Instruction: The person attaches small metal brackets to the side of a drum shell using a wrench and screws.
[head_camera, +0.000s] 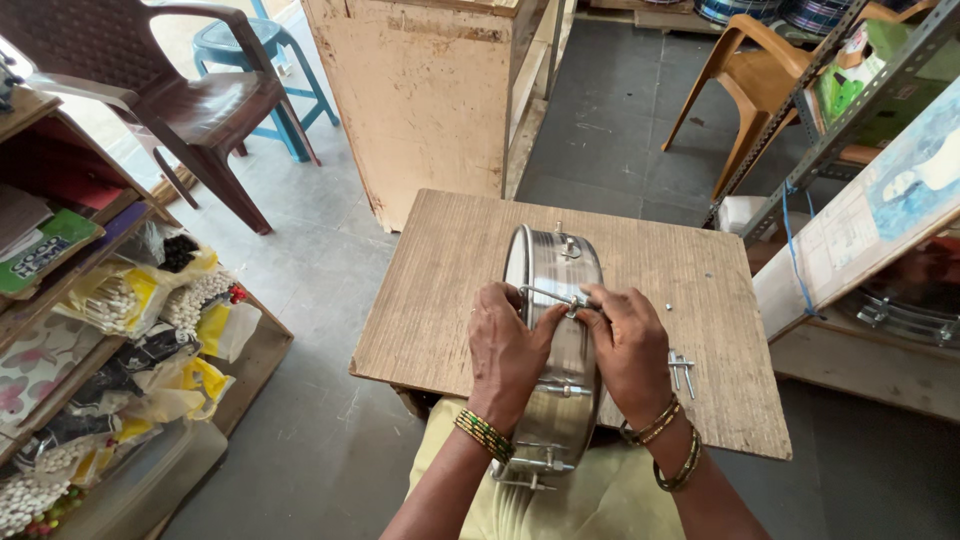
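A shiny metal drum shell (555, 330) is stood on its edge at the near side of the wooden desk (440, 290), apparently so its side fittings face up. It is steadied by the left hand (505, 350), whose grip is closed over the rim, while a tension rod (552, 296) is pinched by the right hand (630, 345). Loose bolts (681, 368) lie just beside. Plastic chairs (185, 100) and a shelf of packets (130, 330) crowd the surroundings.
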